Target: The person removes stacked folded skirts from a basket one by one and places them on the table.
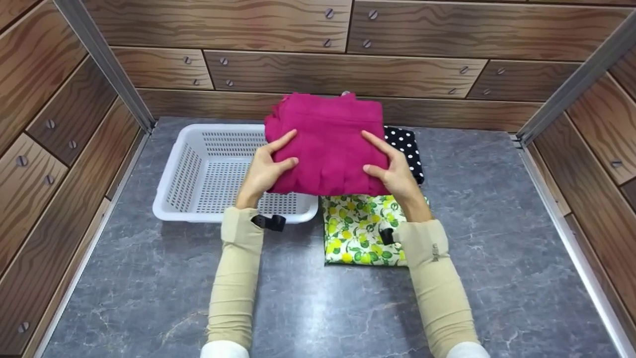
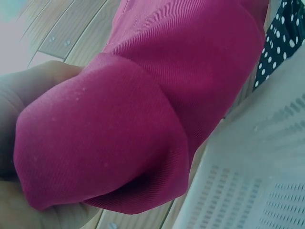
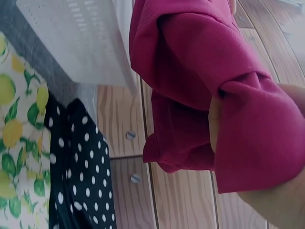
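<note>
A folded magenta cloth (image 1: 328,149) is held up in front of me, its left part overlapping the basket in the head view. My left hand (image 1: 266,166) grips its left edge, thumb on the near face and the other fingers partly hidden. At the opposite edge my right hand (image 1: 395,169) grips it the same way. The left wrist view shows the cloth's rounded fold (image 2: 100,133) between thumb and fingers. In the right wrist view, layers of the cloth (image 3: 200,62) hang loose beside the hand.
A white perforated basket (image 1: 166,211) stands on the grey marbled surface (image 1: 149,288) at left. Right of it lie a lemon-print folded cloth (image 1: 357,233) and, behind that, a black polka-dot cloth (image 1: 407,154). Wood-patterned walls (image 1: 348,74) enclose the back and sides.
</note>
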{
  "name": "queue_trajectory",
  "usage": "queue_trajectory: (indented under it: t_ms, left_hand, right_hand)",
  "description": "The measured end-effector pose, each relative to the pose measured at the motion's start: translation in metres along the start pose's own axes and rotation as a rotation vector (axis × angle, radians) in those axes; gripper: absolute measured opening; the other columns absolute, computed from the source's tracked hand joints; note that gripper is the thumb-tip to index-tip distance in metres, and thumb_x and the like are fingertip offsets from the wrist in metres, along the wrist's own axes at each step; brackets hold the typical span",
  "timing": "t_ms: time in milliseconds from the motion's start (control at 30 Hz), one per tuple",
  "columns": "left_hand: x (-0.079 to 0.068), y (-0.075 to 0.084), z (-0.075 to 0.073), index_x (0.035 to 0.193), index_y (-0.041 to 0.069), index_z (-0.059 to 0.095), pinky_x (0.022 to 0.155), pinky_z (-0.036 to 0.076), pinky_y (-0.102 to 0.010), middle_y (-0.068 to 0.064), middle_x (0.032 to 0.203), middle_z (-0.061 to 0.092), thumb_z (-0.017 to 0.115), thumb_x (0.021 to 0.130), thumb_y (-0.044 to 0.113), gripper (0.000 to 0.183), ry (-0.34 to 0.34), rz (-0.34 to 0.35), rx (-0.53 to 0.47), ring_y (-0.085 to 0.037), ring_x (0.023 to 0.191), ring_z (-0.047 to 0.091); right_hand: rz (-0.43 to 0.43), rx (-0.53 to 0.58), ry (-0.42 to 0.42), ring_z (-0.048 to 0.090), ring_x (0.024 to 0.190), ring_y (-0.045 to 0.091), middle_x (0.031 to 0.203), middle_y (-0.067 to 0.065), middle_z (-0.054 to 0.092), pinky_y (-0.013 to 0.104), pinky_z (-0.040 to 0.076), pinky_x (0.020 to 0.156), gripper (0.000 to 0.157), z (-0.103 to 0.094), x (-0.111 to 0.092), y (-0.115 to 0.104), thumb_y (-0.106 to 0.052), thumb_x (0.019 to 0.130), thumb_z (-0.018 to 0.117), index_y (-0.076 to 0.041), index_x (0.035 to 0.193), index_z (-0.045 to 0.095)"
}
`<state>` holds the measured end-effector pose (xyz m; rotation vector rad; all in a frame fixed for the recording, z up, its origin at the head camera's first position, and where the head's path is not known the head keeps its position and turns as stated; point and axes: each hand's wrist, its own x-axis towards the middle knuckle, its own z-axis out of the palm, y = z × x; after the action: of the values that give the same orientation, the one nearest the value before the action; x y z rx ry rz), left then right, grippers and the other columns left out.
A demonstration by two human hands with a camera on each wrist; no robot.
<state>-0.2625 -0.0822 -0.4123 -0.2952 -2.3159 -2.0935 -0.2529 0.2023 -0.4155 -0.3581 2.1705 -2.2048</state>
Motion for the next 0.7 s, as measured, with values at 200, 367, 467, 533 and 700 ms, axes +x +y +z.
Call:
queue_trajectory:
  t_ms: [200,367,467,533,700]
  left_hand:
    - [0.001,-0.001,0.022,0.142,0.009,0.059,0.089,0.051,-0.031,-0.028,0.137,0.055,0.069,0.084,-0.005,0.061,-0.011,0.023,-0.006,-0.029,0.111,0.059]
    - [0.003,-0.003,0.040,0.142,0.011,0.059,0.087,0.053,-0.033,-0.028,0.136,0.056,0.069,0.084,-0.003,0.061,-0.015,0.041,0.012,-0.029,0.107,0.061]
    - [0.004,-0.004,0.051,0.142,0.012,0.059,0.086,0.053,-0.033,-0.027,0.135,0.057,0.069,0.084,-0.002,0.061,-0.019,0.049,0.029,-0.029,0.106,0.061]
    - [0.005,-0.004,0.058,0.142,0.013,0.060,0.088,0.052,-0.032,-0.026,0.137,0.057,0.070,0.084,-0.002,0.061,-0.022,0.052,0.040,-0.027,0.108,0.061]
    - [0.007,-0.003,0.078,0.142,0.013,0.060,0.088,0.052,-0.031,-0.027,0.137,0.057,0.070,0.084,-0.002,0.061,-0.046,0.069,0.040,-0.026,0.106,0.062]
  right_hand:
    - [-0.030,-0.012,0.037,0.057,0.104,0.023,0.142,0.016,0.049,0.028,0.051,0.088,0.069,-0.018,-0.010,0.000,0.020,0.084,0.061,-0.003,0.148,0.050]
    - [-0.034,-0.038,0.066,0.056,0.107,0.022,0.143,0.017,0.049,0.027,0.049,0.090,0.069,-0.035,-0.016,0.001,0.021,0.084,0.062,-0.005,0.147,0.052]
    - [-0.032,-0.050,0.071,0.056,0.108,0.021,0.145,0.017,0.047,0.026,0.050,0.091,0.069,-0.045,-0.020,0.001,0.020,0.085,0.061,-0.008,0.147,0.053]
    - [-0.029,-0.055,0.068,0.057,0.107,0.021,0.142,0.017,0.048,0.026,0.052,0.088,0.069,-0.053,-0.024,0.001,0.020,0.086,0.061,-0.010,0.147,0.054]
    - [-0.035,-0.056,0.075,0.063,0.096,0.018,0.124,0.012,0.059,0.026,0.056,0.079,0.070,-0.074,-0.032,-0.002,0.020,0.085,0.061,-0.016,0.145,0.058]
